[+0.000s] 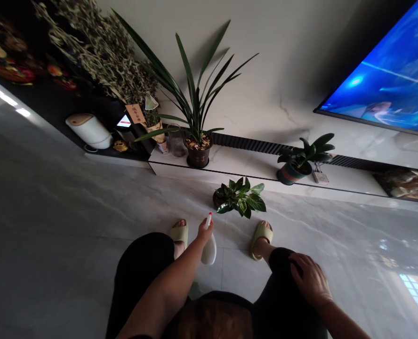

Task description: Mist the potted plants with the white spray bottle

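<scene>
My left hand [205, 231] is wrapped around the neck of a white spray bottle [209, 250], whose red-tipped nozzle points away from me. Just beyond the nozzle, a leafy potted plant [242, 197] with dark green, pale-veined leaves stands on the floor. Its pot [217, 199] shows only partly, dark, behind the leaves. Over on my right knee lies my right hand [311, 280], fingers stretched flat on the black trouser cloth, holding nothing.
Along the wall runs a low white ledge [244, 162] with a tall long-leaved plant [198, 155] and a smaller potted plant [293, 173]. A lit television [389, 80] hangs at right. Dried branches [99, 56] and a white canister [89, 133] stand at left. My sandalled feet flank the floor plant.
</scene>
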`<state>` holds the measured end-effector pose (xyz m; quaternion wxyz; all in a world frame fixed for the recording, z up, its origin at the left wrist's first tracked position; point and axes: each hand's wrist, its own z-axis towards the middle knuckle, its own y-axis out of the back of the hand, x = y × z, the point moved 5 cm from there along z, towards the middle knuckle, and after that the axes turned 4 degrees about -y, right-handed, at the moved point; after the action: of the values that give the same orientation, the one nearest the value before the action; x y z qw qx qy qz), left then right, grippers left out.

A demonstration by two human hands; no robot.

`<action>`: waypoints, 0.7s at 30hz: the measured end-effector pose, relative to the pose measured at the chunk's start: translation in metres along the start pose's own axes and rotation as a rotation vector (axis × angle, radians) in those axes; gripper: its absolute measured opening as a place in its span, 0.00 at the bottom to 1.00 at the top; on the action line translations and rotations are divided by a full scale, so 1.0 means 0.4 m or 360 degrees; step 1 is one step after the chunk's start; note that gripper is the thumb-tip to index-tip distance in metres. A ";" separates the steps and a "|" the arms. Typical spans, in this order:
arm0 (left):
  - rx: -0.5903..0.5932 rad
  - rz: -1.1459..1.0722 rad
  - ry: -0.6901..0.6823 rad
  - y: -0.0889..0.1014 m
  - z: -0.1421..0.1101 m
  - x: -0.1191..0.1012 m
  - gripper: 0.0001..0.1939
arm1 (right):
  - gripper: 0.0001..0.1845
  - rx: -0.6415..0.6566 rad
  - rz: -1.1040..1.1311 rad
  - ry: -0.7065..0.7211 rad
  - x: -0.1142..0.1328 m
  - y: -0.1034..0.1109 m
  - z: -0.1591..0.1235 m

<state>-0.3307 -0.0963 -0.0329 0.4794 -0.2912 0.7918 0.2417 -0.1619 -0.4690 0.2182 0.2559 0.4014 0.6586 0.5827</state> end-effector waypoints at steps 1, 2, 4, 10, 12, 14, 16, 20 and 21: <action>-0.0021 0.0000 0.0013 -0.001 -0.001 0.007 0.15 | 0.23 -0.0002 -0.0003 0.0002 0.001 0.001 0.000; -0.0038 -0.0004 0.0023 -0.003 -0.002 0.014 0.16 | 0.23 -0.0002 -0.0005 0.0006 0.002 0.001 0.000; -0.0051 -0.0025 0.0030 -0.007 -0.003 0.028 0.18 | 0.23 0.0001 -0.0008 0.0008 0.003 0.002 -0.001; -0.0090 -0.0089 0.0029 -0.020 0.013 0.067 0.19 | 0.23 0.0023 -0.0028 0.0004 0.003 0.002 0.000; -0.0107 -0.0082 0.0035 -0.024 0.018 0.078 0.19 | 0.23 0.0022 -0.0033 0.0010 0.004 0.002 0.001; -0.0117 -0.0068 0.0035 -0.027 0.019 0.086 0.19 | 0.23 0.0014 -0.0033 0.0016 0.005 0.003 0.003; -0.0106 -0.0052 0.0023 -0.030 0.018 0.091 0.19 | 0.23 0.0006 -0.0030 0.0021 0.008 0.002 0.004; -0.0051 -0.0004 -0.0005 -0.037 0.015 0.098 0.19 | 0.22 0.0005 -0.0029 0.0025 0.013 0.000 0.005; -0.0039 0.0009 -0.0017 -0.039 0.013 0.099 0.19 | 0.22 0.0005 -0.0028 0.0023 0.014 0.000 0.005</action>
<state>-0.3315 -0.1128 -0.0725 0.4793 -0.2935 0.7871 0.2541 -0.1633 -0.4633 0.2184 0.2557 0.3918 0.6650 0.5822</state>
